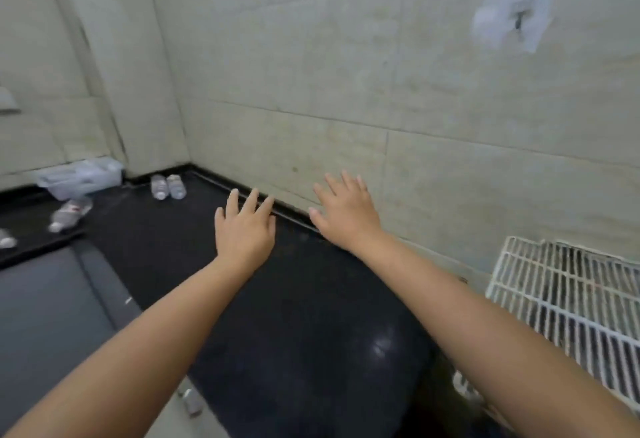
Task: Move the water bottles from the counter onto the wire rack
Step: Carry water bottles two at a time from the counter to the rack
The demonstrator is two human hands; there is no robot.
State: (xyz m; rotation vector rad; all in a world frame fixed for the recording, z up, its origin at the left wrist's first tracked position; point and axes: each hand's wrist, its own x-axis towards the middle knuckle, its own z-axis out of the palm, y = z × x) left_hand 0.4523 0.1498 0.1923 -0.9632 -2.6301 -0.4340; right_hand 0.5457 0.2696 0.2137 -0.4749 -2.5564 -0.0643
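Both the left hand (244, 226) and right hand (346, 211) are hovering wide and empty over the black table (294, 316). Two water bottles (168, 186) are lying at ten o'clock, seemingly another bottle (69, 213) farther left. The wire rack (568, 299) is sitting at four o'clock.

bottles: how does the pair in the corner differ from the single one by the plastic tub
The pair lies side by side in the back corner, near the wall; the single bottle lies alone by the tub, nearer the counter's left front. The pair points toward the camera; the single one lies angled and shows a red-marked label. All are clear, on their sides, untouched.
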